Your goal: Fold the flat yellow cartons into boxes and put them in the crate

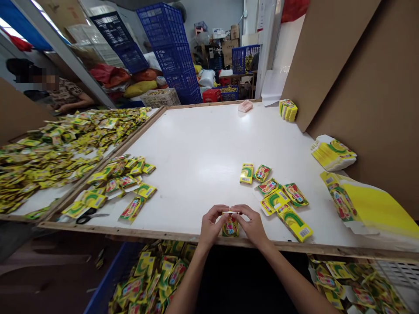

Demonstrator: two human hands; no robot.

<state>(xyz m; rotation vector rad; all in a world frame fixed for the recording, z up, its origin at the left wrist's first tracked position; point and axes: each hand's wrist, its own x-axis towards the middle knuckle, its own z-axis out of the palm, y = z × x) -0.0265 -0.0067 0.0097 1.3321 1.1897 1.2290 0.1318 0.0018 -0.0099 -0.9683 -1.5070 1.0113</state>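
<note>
Both my hands meet at the near edge of the white table, around one small yellow-and-green printed box (230,227). My left hand (212,222) pinches the top of the box from the left. From the right, my right hand (251,223) has its thumb and fingers on the same top end, where a pale flap shows. Beyond my right hand lie several similar boxes, among them an upright-lying yellow one (246,173) and one near the table edge (294,222). Several more boxes (132,208) are scattered left of my left hand.
Scissors with black handles (90,216) lie at the front left. Flat carton stacks (334,152) and a fanned stack (376,200) are at the right. A pink block (245,106) sits far back. Wooden rim (144,231) borders the table; filled crates stand below. A person (65,93) sits at left.
</note>
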